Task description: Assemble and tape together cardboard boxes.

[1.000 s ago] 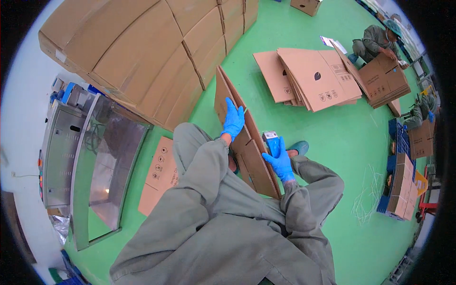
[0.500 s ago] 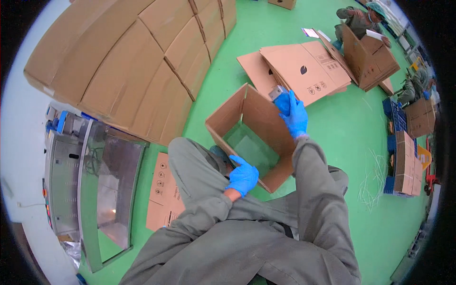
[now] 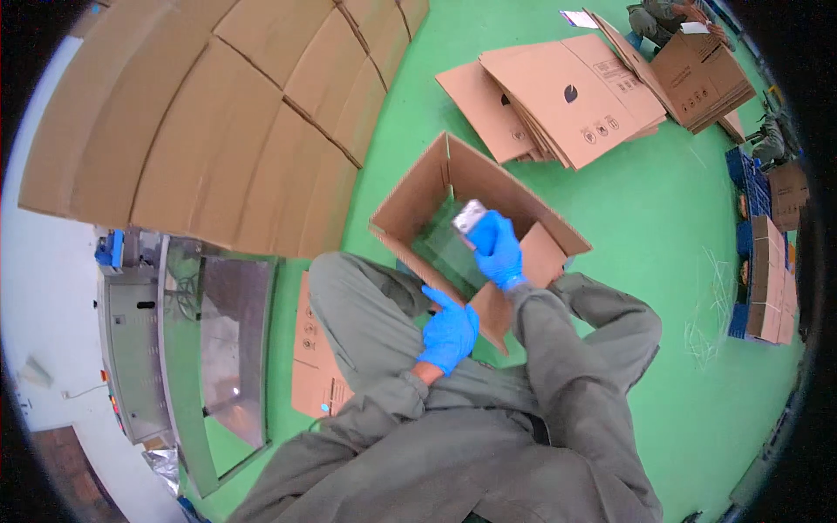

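Observation:
An open cardboard box (image 3: 532, 200) stands tilted between my bent legs, with green showing through a clear sheen at its bottom. My right hand (image 3: 500, 257), in a blue glove, is closed round a small blue hand tool with a grey-white end (image 3: 469, 216). The tool is over the box opening; its kind is unclear. Beside my right wrist, a flap (image 3: 542, 254) slants inside the box. My left hand (image 3: 449, 331), also gloved, rests against the near left wall, its fingers spread and one pointing along the rim.
Flat cardboard sheets (image 3: 575, 105) lie stacked ahead. At far right, a person (image 3: 667, 17) handles folded cartons (image 3: 702, 78). Tall stacked boxes (image 3: 209, 131) stand left, above a metal machine frame (image 3: 214, 349). Blue crates (image 3: 741, 235) and loose straps (image 3: 708, 305) are on the right.
My right hand has moved with the tool from the box's far right rim to over its opening. A right-hand flap now shows inside the box. My left hand stays near the same wall.

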Motion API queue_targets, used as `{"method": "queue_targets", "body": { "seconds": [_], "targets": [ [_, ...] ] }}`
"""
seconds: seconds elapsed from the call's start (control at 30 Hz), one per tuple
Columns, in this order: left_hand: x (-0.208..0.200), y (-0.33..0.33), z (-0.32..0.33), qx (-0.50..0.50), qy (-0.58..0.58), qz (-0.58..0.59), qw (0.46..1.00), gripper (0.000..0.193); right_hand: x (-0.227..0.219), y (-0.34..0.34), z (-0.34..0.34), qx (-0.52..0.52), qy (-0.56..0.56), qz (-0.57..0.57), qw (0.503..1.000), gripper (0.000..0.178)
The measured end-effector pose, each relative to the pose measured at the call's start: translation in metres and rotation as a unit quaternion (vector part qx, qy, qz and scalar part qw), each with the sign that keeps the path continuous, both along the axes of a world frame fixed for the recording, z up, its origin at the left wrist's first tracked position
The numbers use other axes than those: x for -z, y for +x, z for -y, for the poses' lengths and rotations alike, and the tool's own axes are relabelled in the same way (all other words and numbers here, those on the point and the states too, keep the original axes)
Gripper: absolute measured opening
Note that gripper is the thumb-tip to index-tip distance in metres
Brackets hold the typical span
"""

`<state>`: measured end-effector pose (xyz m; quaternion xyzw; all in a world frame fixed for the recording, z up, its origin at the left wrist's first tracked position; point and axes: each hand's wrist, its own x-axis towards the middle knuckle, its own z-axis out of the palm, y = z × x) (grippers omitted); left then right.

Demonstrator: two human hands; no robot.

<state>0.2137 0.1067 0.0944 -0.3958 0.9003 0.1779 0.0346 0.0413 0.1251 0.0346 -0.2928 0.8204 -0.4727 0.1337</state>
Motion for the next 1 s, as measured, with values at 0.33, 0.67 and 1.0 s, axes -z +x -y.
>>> {"method": "queue_targets", "body": {
  "seconds": [0.33,0.67,1.0],
  "targets": [
    [-0.068,-0.088,0.174,0.009,-0.185,-0.159,0.97,0.127,0.062,-0.009,0.016,-0.011,0.027,-0.002,1.0,0.069],
    [0.03,-0.074,0.108,0.242,0.078,0.256,0.933,0.158,0.068,-0.015,0.0,0.143,-0.087,0.079,0.983,0.066],
    [0.062,-0.108,0.084,0.107,-0.027,0.291,0.95,0.165,-0.096,-0.108,-0.024,0.158,-0.164,-0.152,0.962,0.044]
  ]
}}
